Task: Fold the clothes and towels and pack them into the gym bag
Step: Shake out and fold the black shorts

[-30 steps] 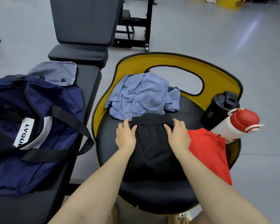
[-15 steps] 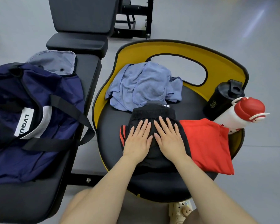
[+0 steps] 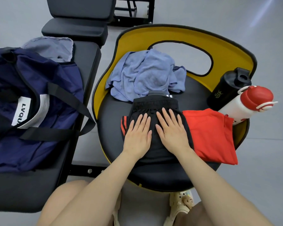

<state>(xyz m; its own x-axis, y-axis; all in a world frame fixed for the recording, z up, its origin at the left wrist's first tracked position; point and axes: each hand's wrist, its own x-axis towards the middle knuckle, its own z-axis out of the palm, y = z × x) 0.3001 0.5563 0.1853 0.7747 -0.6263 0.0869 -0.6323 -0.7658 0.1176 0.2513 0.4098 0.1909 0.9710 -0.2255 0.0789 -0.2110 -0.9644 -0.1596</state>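
Folded black shorts (image 3: 153, 106) with red side stripes lie on the black seat of a yellow-backed chair (image 3: 114, 111). My left hand (image 3: 138, 136) and my right hand (image 3: 171, 132) press flat on them, side by side, fingers spread. A crumpled blue towel (image 3: 145, 75) lies just behind the shorts. A folded red shirt (image 3: 211, 134) lies to their right, touching them. The navy gym bag (image 3: 39, 98) sits open on a black bench at the left, with a grey cloth (image 3: 51, 46) at its far end.
A black shaker bottle (image 3: 227, 88) and a white bottle with a red lid (image 3: 250, 101) lean at the chair's right edge. The black bench (image 3: 88, 62) runs along the left, with a gym frame behind. My knees and beige shoes are below the chair.
My hands moved from the waistband corners to the middle of the shorts and flattened. The shorts got shorter, folded over, and a red stripe shows at the left.
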